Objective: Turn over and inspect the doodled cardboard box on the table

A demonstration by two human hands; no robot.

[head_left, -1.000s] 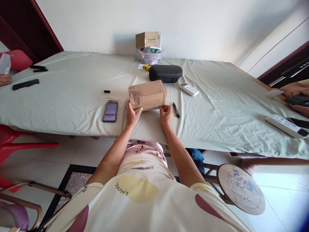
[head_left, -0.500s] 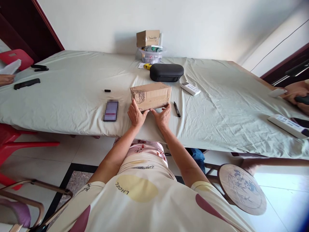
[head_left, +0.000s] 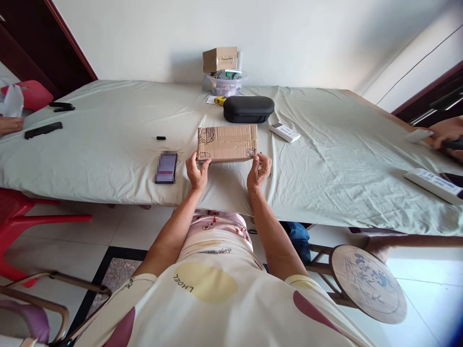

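A brown cardboard box (head_left: 229,141) with black scribbles near several corners is in front of me, over the cloth-covered table (head_left: 119,168). My left hand (head_left: 197,171) grips its near left corner, thumb at the lower edge and fingers at the side. At the near right corner my right hand (head_left: 259,169) has thumb and bent fingers closed on the box. The marker right of the box is mostly hidden behind my right hand. To the left lie a phone (head_left: 166,167) with a blurred screen and a small black cap (head_left: 161,138).
Behind the box sit a black case (head_left: 249,109), a yellow item (head_left: 220,100) and a plastic tub (head_left: 226,86) topped by another cardboard box (head_left: 220,59). A white device (head_left: 285,132) lies to the right. Other people's hands show at both table ends; a round stool (head_left: 369,283) stands below right.
The box has turned so its long side faces me squarely and its marked top shows more. My hands have moved apart, from its near edge to its two near corners.
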